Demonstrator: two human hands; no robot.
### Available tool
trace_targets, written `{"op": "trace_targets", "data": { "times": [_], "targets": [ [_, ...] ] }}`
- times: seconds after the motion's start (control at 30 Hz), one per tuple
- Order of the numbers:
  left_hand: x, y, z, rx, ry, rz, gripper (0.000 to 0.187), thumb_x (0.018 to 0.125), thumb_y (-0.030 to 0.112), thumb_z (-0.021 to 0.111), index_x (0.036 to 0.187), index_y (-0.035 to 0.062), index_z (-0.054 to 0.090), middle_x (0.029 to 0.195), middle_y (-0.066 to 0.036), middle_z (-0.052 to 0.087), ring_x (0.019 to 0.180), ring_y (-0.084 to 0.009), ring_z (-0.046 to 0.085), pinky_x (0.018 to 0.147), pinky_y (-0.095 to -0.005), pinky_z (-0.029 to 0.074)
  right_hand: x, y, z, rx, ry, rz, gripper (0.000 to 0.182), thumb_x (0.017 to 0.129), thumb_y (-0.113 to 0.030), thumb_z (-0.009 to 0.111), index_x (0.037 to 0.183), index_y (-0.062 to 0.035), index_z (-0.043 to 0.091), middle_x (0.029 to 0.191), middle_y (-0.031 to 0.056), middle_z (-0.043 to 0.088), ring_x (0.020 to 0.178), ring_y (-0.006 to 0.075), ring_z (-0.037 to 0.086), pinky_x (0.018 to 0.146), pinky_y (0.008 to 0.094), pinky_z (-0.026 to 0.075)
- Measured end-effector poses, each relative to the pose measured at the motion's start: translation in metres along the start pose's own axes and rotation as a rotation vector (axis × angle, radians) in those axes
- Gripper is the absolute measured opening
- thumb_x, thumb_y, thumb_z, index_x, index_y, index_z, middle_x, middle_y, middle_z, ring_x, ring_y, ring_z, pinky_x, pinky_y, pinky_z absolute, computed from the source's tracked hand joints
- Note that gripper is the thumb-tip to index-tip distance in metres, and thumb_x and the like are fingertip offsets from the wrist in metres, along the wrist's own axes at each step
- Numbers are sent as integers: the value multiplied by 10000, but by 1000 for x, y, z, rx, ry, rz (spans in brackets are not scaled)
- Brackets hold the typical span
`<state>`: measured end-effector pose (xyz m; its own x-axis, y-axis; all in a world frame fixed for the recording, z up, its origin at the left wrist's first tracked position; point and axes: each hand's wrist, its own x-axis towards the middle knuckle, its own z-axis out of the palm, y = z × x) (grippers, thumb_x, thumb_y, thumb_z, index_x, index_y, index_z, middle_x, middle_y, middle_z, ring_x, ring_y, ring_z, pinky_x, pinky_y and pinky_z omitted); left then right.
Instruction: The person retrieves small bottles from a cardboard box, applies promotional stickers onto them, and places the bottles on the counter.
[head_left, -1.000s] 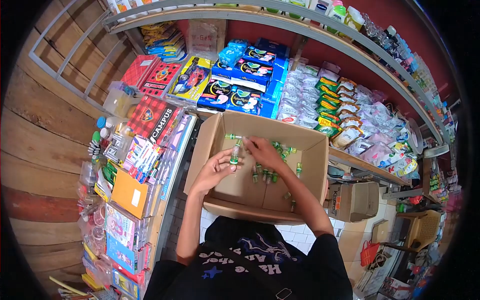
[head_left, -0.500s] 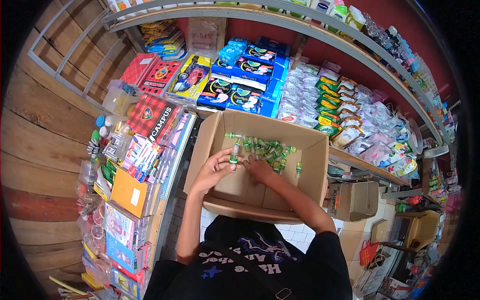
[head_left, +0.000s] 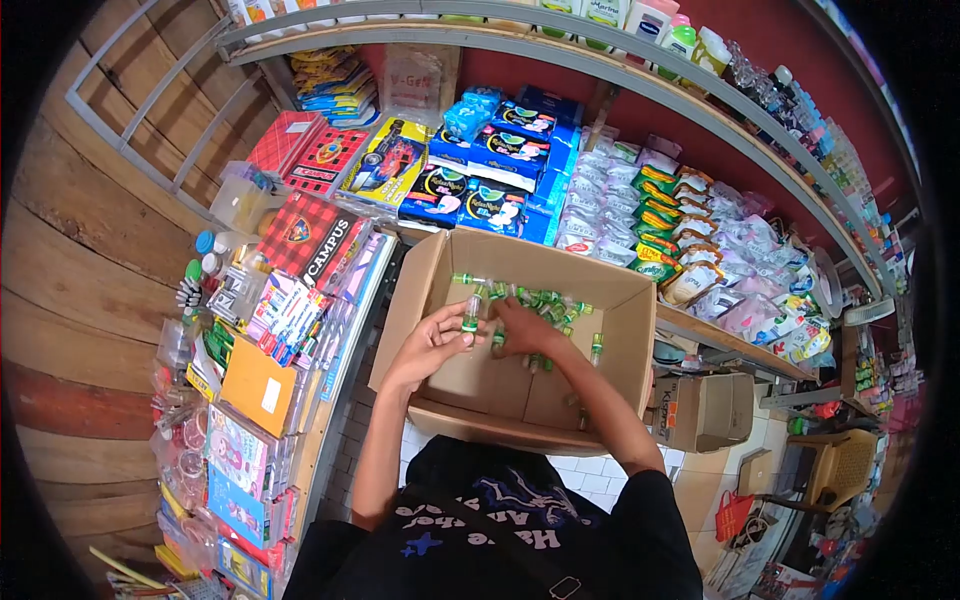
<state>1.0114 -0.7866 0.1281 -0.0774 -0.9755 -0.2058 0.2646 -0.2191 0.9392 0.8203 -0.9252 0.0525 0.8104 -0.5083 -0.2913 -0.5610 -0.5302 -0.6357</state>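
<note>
An open cardboard box point(head_left: 600, 285) holds several small clear bottles point(head_left: 545, 303) with green caps and labels, most of them heaped toward its back. Over the box's left part, my left hand point(head_left: 432, 345) holds one small bottle point(head_left: 472, 312) upright between thumb and fingers. My right hand point(head_left: 525, 330) reaches into the box beside the heap, its fingers bent around a green-labelled bottle point(head_left: 498, 340) that is partly hidden. One more bottle point(head_left: 597, 348) stands apart near the box's right side.
Notebooks point(head_left: 310, 240) and stationery cover the shelf at left. Behind the box are blue pad packs point(head_left: 492, 205) and rows of pouches point(head_left: 655, 225). A metal-edged shelf point(head_left: 690, 85) curves overhead. A smaller carton point(head_left: 705, 410) and a chair point(head_left: 845, 465) are at right.
My right hand has shifted slightly up, and its fingers are now around a bottle. My left hand keeps its bottle in nearly the same place. The view has shifted a little.
</note>
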Motion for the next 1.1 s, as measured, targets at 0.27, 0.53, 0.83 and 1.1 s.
{"op": "trace_targets", "data": {
  "times": [0.27, 0.53, 0.83, 1.1],
  "targets": [
    [-2, 4, 1, -38, 40, 19, 542, 945, 54, 605, 1444, 19, 397, 1220, -98, 631, 1056, -169, 643, 901, -287, 502, -33, -61, -58, 466, 208, -133, 682, 674, -111, 839, 1259, -71, 491, 1155, 67, 496, 1011, 152, 549, 770, 275, 512],
    [-22, 17, 4, -48, 19, 68, 579, 949, 60, 599, 1469, 1, 352, 1300, -130, 602, 1100, -213, 644, 904, -295, 513, -65, -90, -62, 590, 298, -276, 768, 654, 2, 844, 1327, -97, 488, 1277, 35, 422, 1058, 146, 527, 795, 281, 508],
    [-55, 29, 12, -81, -1, 43, 571, 944, 47, 603, 1458, -14, 363, 1285, -159, 599, 1111, -229, 638, 919, -309, 518, -95, -117, -42, 697, 354, -268, 822, 645, -4, 860, 1363, -111, 473, 1366, 23, 404, 1137, 153, 517, 894, 289, 479],
    [-84, 17, 17, -88, 95, 47, 591, 937, 75, 634, 1459, -17, 371, 1232, -126, 617, 1082, -178, 630, 927, -305, 507, -104, -135, -18, 756, 333, -331, 841, 653, 7, 850, 1392, -76, 457, 1388, 39, 400, 1174, 154, 522, 912, 290, 466]
  ]
}}
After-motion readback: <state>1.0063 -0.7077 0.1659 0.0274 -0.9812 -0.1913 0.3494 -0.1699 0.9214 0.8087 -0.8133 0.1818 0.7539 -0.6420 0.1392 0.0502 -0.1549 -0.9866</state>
